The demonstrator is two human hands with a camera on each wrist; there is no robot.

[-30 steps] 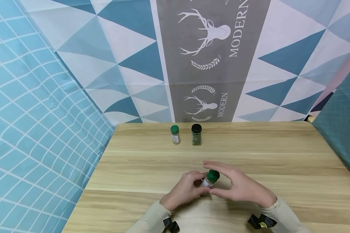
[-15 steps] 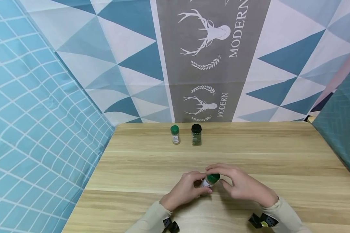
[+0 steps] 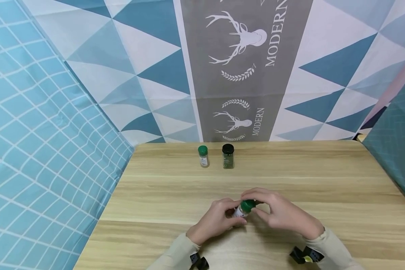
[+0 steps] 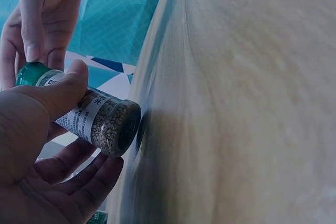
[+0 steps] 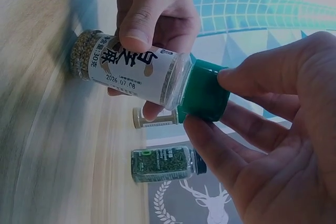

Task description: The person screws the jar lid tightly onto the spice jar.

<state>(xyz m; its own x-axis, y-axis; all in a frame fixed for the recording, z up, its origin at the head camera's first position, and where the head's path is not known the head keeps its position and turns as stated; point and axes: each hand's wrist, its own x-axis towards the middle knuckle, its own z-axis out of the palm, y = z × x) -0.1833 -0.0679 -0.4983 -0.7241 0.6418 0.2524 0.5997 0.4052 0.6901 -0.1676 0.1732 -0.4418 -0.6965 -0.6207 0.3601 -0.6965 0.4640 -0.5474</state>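
Note:
A clear jar of sesame seeds (image 5: 131,72) with a white label and a green cap (image 5: 206,90) is held tilted just over the table, its cap toward the right. My left hand (image 3: 216,220) grips the jar's body between thumb and fingers. In the right wrist view, the thumb and fingertips of my right hand (image 3: 279,213) pinch the green cap from both sides. Pale seeds (image 4: 113,124) show through the jar's bottom in the left wrist view. The cap sits on the jar.
Toward the back of the wooden table (image 3: 162,195) stand a small green-capped jar (image 3: 203,156) and, to its right, a black-capped jar of green flakes (image 3: 228,156). A patterned cloth (image 3: 148,56) hangs behind the table, with blue grid cloth (image 3: 47,150) at the left.
My right hand's fingers have come in from around the cap and now pinch it. The left hand and the jar stay nearly still.

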